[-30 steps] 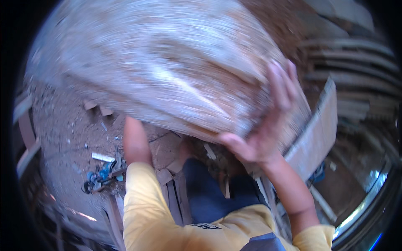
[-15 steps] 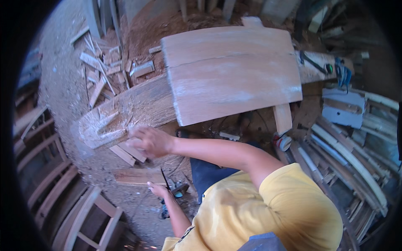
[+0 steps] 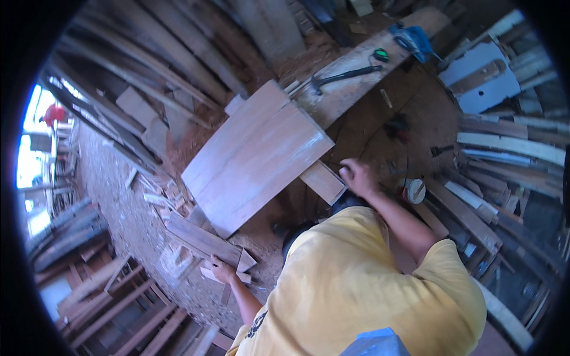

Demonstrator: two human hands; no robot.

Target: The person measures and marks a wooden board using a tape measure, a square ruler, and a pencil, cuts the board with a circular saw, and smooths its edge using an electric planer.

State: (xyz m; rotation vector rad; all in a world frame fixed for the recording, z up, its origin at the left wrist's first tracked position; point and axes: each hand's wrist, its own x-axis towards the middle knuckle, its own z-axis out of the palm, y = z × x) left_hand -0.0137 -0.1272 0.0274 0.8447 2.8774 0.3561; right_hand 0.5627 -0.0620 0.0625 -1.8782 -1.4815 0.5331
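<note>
My left hand (image 3: 223,272) is low at the left, its fingers closed around a short pale piece of wood (image 3: 243,277). Just beyond it lie a longer board (image 3: 200,237) and a small offcut (image 3: 246,260). Farther right, my right hand (image 3: 360,178) hovers with its fingers curled, beside the end of a narrow board (image 3: 323,183) that sticks out from under a wide wooden panel (image 3: 255,157). Whatever my right fingers may hold is too small to make out. The panel rests tilted across a long plank, with a line running along its length.
A hammer (image 3: 347,76), a green and black tape measure (image 3: 380,55) and a blue power tool (image 3: 420,43) lie on the plank (image 3: 338,107). A round tub (image 3: 414,191) stands near stacked timber (image 3: 463,219) at right. Wooden frames (image 3: 119,314) fill the lower left.
My view has turned, so the panel sits lower and more slanted. My right hand has moved from the left, over the plank's end, to the right beside the narrow board. My left hand stays low.
</note>
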